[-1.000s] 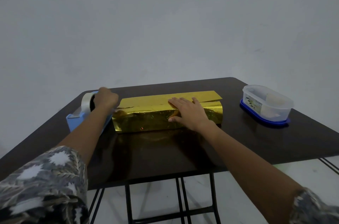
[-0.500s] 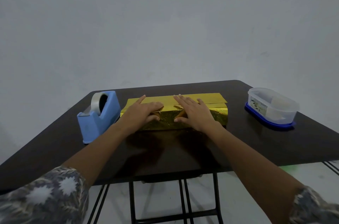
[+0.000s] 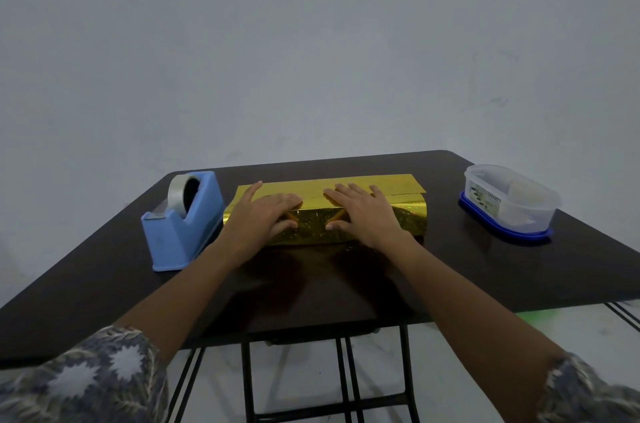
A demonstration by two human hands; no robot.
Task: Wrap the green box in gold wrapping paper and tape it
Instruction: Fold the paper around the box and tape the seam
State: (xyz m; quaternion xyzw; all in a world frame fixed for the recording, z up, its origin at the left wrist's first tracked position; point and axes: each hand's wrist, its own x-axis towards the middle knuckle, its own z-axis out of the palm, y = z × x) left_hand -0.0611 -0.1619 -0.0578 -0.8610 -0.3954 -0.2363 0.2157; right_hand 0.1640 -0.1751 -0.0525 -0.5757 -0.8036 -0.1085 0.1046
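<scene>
Back from the blue tape dispenser (image 3: 183, 232) where it was a second ago, my left hand (image 3: 261, 216) lies flat and open beside my right hand (image 3: 365, 215), both gripping nothing, palms pressing the gold wrapping paper (image 3: 408, 215) folded over the box, which sits hidden inside it at the middle of the dark table (image 3: 311, 287).

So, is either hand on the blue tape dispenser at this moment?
No, the left hand and the right hand both lie flat on the gold-wrapped box, while the tape dispenser stands to its left.
</scene>
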